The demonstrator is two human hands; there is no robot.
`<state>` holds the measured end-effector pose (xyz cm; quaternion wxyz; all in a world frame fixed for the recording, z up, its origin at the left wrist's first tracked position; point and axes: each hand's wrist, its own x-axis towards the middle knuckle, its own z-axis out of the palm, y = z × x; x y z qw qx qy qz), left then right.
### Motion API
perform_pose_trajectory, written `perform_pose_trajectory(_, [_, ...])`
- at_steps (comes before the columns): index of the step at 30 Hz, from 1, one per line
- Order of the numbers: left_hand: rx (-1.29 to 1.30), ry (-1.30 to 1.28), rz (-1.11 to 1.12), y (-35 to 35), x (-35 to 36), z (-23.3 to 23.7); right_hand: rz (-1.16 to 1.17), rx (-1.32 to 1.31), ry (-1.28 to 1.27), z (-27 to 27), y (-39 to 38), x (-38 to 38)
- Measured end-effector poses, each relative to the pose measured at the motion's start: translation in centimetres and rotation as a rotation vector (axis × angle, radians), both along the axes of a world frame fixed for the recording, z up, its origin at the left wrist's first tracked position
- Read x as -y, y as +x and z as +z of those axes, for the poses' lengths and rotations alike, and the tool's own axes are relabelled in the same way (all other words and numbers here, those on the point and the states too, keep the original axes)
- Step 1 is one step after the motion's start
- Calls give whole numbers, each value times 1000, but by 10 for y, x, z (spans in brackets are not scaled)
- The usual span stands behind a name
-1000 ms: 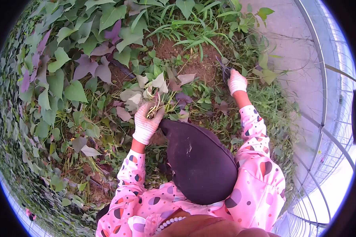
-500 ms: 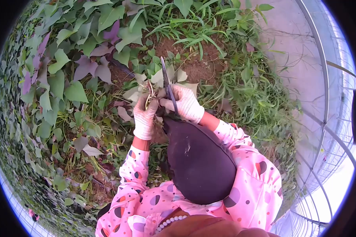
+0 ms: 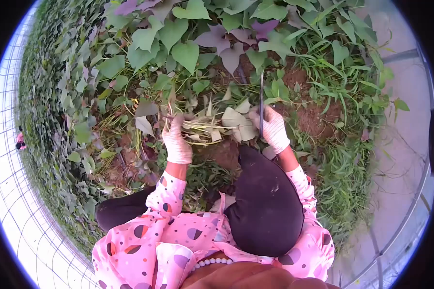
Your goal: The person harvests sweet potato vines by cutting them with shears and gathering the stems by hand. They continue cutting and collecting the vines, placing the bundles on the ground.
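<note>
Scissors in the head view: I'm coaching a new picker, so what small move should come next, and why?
Probably tilt the scissors down to the bundle of vines. The right hand holds them upright beside its leafy end, while the left hand grips the other end, so the bundle lies stretched between both hands, ready for a cut.

Your gloves (image 3: 177, 142) are white, speckled red. Your sleeves (image 3: 169, 195) are pink with dark spots. Leaves (image 3: 185, 53) green and purple; soil (image 3: 318, 118) reddish-brown.
</note>
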<state>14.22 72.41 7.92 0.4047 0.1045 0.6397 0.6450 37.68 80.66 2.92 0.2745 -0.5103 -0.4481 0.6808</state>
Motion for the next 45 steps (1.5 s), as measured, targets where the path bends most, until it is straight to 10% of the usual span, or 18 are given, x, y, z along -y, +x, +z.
perform_pose_trajectory(7, [-184,-86,38,-80,58,96,521,606,526,-24,-43,-50])
perform_pose_trajectory(11, [-342,-202,-92,-109,84,138,430,739,658,-19,-64,-122])
perform_pose_trajectory(15, [-463,-293,-120,-133,88,154,349,1236,1231,-234,13,-324])
perform_pose_trajectory(17, [-453,-303,-96,-138,87,147,-85,857,501,-119,16,-278])
perform_pose_trajectory(20, [-422,-349,-138,-134,84,132,-173,648,352,-169,64,-270])
perform_pose_trajectory(29, [-324,-417,-336,-123,75,126,-79,467,393,-101,53,-139])
perform_pose_trajectory(45, [-295,-514,-578,-98,66,135,406,784,525,-8,-62,-151])
